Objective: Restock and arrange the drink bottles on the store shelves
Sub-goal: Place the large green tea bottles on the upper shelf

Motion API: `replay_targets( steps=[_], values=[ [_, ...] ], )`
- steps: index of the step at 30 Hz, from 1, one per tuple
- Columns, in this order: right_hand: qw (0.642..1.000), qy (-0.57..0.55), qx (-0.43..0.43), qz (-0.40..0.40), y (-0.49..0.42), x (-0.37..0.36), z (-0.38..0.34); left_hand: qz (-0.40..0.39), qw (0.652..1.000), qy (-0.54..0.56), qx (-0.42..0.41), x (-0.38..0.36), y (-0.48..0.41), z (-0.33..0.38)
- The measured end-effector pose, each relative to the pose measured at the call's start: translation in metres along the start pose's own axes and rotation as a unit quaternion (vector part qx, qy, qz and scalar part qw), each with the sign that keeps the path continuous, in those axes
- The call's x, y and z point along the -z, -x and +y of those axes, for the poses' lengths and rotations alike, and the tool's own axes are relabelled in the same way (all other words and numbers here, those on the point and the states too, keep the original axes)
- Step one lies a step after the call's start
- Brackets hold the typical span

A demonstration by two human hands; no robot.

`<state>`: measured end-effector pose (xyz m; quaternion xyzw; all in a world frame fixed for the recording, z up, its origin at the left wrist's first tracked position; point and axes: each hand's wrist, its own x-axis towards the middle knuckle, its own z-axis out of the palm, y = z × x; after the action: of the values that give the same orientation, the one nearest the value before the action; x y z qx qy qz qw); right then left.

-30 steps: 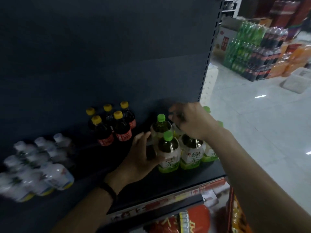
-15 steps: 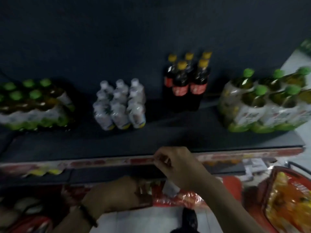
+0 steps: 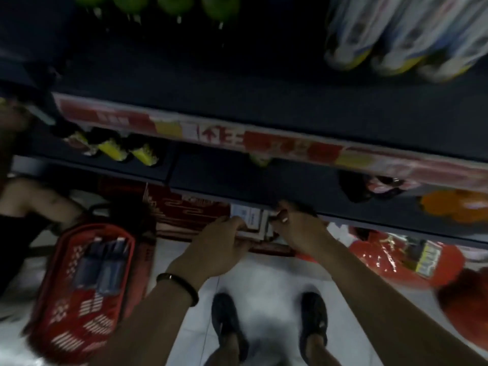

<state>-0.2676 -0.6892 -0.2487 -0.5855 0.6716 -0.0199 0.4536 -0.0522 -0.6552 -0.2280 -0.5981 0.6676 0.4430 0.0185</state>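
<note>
I look steeply down at the shelf front. My left hand and my right hand meet at the edge of the lower shelf. Both are closed on a small white and blue pack; what it is I cannot tell. On the upper shelf stand green-bottomed bottles at the back left and blurred white bottles with yellow bases at the right. Dark bottles with yellow labels sit on the lower shelf at the left.
A red shopping basket holding dark bottles stands on the white floor at the left, beside another person. Red shrink-wrapped packs lie under the shelf at the right. A red price strip runs along the upper shelf edge. My shoes are below.
My view has tipped from the upper shelf's bottles down to the floor. Both hands have dropped from the green-capped bottles to the lower shelf edge and now hold the small pack.
</note>
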Motion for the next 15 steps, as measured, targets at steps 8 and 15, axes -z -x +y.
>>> replay_targets(
  steps=[8,15],
  values=[
    [0.972,-0.183,-0.011,0.144,-0.164,-0.075,0.032,0.088,0.994,-0.058,0.016,-0.068,-0.117,-0.076],
    [0.952,-0.191,0.028,0.239,-0.255,-0.052,0.039,0.093,0.986,-0.139,0.022,-0.093,-0.188,-0.066]
  ],
)
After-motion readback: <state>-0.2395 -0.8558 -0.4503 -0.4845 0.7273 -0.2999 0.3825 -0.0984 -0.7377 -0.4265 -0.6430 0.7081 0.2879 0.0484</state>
